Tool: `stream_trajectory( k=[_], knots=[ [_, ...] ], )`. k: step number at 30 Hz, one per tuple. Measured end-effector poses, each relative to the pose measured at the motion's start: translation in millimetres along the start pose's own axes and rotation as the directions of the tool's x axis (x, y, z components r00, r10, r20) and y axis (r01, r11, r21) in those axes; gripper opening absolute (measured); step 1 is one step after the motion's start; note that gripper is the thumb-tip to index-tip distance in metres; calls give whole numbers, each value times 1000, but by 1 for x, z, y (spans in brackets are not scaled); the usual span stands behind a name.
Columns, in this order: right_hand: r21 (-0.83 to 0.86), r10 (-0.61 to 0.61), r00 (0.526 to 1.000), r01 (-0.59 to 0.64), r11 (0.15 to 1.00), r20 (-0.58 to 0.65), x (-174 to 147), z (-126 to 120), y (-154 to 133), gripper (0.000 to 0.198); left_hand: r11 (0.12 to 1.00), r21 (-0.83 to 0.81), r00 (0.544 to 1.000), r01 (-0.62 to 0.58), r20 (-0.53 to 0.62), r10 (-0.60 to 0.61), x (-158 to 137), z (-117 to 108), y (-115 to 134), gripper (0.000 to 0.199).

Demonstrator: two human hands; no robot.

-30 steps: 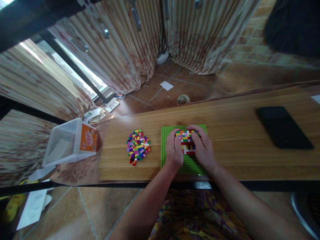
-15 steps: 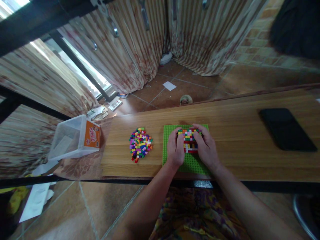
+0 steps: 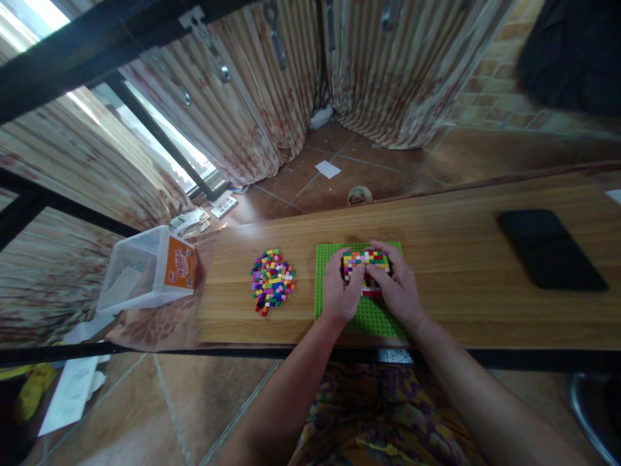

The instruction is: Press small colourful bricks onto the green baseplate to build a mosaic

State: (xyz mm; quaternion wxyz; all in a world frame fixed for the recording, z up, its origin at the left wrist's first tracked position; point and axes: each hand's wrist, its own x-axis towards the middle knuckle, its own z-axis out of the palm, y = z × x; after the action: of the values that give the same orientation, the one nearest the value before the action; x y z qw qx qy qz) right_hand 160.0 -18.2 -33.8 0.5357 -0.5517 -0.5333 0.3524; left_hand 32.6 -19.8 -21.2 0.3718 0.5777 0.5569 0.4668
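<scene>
head view: the left hand (image 3: pixel 339 294) and right hand (image 3: pixel 400 292) are clamping a multicoloured brick build (image 3: pixel 366 257) from both sides on the green baseplate (image 3: pixel 376 320). they are partly hiding its middle and sides.

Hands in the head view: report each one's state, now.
Left hand: closed on the left side of the brick structure.
Right hand: closed on its right side.

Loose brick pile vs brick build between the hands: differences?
The loose pile is irregular, bricks at mixed angles; the brick build is set in straight rows. The pile lies untouched on the wooden table; the build is over the green baseplate, between left hand and right hand. Both mix many colours.
</scene>
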Motion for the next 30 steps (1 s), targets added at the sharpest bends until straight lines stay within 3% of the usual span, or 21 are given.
stream_trajectory(
  k=[10, 19, 30],
  knots=[
    [45, -2, 999, 0, 999, 34, 1, -1, 2, 40, 995, -98, 1000, -13, -22, 10, -1, 3, -8, 34],
    [168, 36, 999, -39, 985, 23, 0, -3, 0, 39, 880, -463, 995, 104, 61, -85, 2, -7, -14, 42],
    [149, 28, 1000, -29, 988, 9, 0, -3, -1, 37, 951, -309, 998, 16, 55, 1, 2, -9, -14, 47]
  ],
)
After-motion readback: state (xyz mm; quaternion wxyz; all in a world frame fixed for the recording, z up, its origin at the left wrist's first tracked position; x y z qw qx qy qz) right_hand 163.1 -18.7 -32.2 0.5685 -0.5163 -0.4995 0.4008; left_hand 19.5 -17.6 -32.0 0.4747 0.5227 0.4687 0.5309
